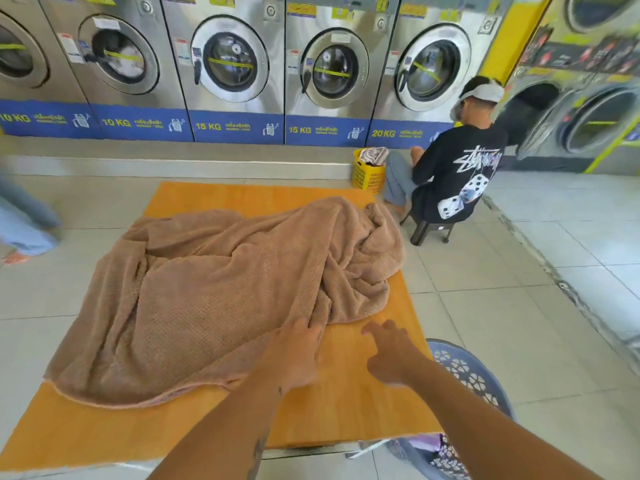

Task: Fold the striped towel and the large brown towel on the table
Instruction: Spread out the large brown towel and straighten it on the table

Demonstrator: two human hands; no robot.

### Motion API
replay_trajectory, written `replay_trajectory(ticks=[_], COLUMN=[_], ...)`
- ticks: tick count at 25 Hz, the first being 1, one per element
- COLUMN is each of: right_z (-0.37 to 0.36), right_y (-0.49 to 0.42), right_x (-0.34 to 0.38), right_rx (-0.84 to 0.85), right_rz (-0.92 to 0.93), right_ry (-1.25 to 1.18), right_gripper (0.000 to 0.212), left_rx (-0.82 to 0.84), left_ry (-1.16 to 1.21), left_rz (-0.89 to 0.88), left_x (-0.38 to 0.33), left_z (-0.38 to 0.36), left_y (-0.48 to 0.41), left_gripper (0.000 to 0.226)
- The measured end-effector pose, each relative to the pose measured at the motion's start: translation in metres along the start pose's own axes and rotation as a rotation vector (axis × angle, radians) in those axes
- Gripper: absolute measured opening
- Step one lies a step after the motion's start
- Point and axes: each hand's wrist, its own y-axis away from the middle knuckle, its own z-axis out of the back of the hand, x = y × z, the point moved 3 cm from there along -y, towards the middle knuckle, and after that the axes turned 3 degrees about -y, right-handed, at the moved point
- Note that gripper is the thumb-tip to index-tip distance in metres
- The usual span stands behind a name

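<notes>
Orange table point(104, 438), near edge bare, rumpled brown towel point(207, 289) across

Fuzzy waffle-knit brown towel point(214, 292), matt wood table point(346, 403).

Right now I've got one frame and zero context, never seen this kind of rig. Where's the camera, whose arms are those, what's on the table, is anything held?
There is no robot. A person wears a wide-angle camera on the head that looks forward and down, so the two arms coming in from the bottom are the wearer's own. This is the only view.

A large brown towel lies rumpled and unfolded on an orange wooden table. The left hand rests on the towel's near edge with fairly straight fingers. The right hand is spread over bare table and holds nothing. No striped towel shows.

Behind are washing machines and a seated person beside a yellow basket.
</notes>
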Motion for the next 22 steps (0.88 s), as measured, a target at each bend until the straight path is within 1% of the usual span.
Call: replay_trajectory(ticks=[1,2,3,4,5,7,8,10,14,16,17,19,21,22], right_z=[0.003,0.005,0.007,0.008,0.009,0.009,0.010,0.010,0.010,0.007,0.006,0.005,0.013,0.024], right_y=[-0.001,-0.003,-0.004,-0.006,-0.009,-0.015,-0.019,-0.027,-0.047,-0.061,-0.069,-0.083,-0.097,-0.104], right_x=[0.000,0.000,0.002,0.003,0.004,0.008,0.009,0.010,-0.003,-0.013,-0.018,-0.027,-0.038,-0.047], right_rx=[-0.007,-0.016,-0.018,-0.016,-0.014,-0.008,-0.007,-0.013,-0.083,-0.110,-0.102,-0.103,-0.170,-0.208], right_rz=[-0.017,-0.037,-0.053,-0.064,-0.071,-0.065,-0.054,-0.025,0.035,0.031,0.020,0.028,0.110,0.154], right_ry=[0.011,0.023,0.028,0.036,0.045,0.052,0.050,0.047,0.128,0.225,0.264,0.309,0.319,0.318], right_gripper=[0.063,0.064,0.065,0.067,0.069,0.073,0.075,0.080,0.089,0.088,0.083,0.069,0.052,0.044], left_rx=[0.022,0.031,0.023,0.006,-0.013,-0.050,-0.064,-0.090,-0.139,-0.185,-0.206,-0.228,-0.227,-0.208], left_ry=[0.041,0.043,0.008,-0.042,-0.079,-0.040,0.009,0.116,0.331,0.404,0.429,0.378,0.207,0.124], left_rz=[0.042,0.070,0.087,0.086,0.074,0.079,0.093,0.116,0.132,0.146,0.171,0.209,0.185,0.186], left_x=[0.002,0.003,0.004,0.004,0.005,0.005,0.005,0.006,-0.001,-0.005,-0.005,-0.003,0.000,0.000], left_z=[-0.007,-0.013,-0.017,-0.018,-0.017,-0.006,0.002,0.015,0.037,0.043,0.045,0.046,0.036,0.030], left_y=[-0.010,-0.019,-0.025,-0.028,-0.033,-0.039,-0.042,-0.047,-0.053,-0.054,-0.053,-0.047,-0.043,-0.043], left_gripper=[0.063,0.078,0.086,0.084,0.070,0.029,0.019,0.016,0.026,0.024,0.024,0.030,0.039,0.035])
